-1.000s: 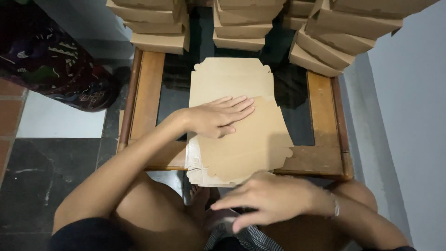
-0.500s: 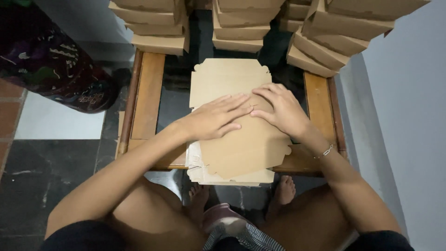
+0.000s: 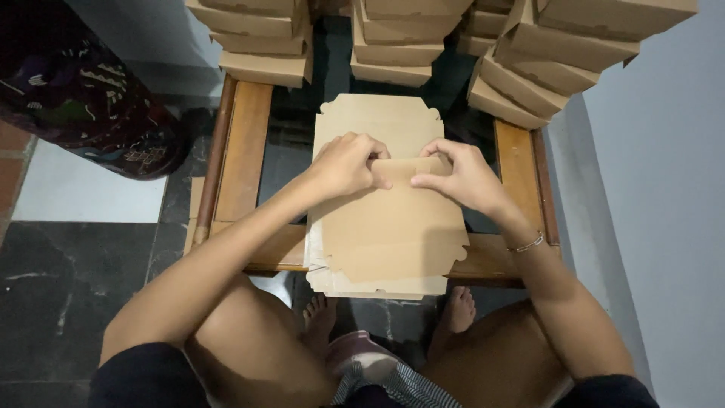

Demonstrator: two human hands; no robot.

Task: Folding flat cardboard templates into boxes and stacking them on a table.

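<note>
Your left hand [image 3: 349,162] and your right hand [image 3: 461,175] sit side by side over the middle of the top cardboard sheet [image 3: 389,227], and both are pinching the same folded flap [image 3: 411,170], thumbs under its edge and fingers curled over the top. The flap is lifted and bent back toward you along a crease that runs across the sheet, so both hands are clenched on cardboard, not lying flat. That sheet lies on top of a stack of flat sheets [image 3: 377,283], which rests on a small wooden table [image 3: 245,151] with a dark glass centre; the near end of the stack hangs past the table's front edge, above your bare feet [image 3: 321,321]. A thin bracelet [image 3: 526,243] circles your right wrist. At the far side of the table, piles of folded cardboard boxes [image 3: 393,53] stand in rows, those on the right leaning against a pale wall [image 3: 657,189]. To the left, on the tiled floor [image 3: 68,249], a dark patterned cloth [image 3: 83,106] lies bunched up, well apart from your hands.
</note>
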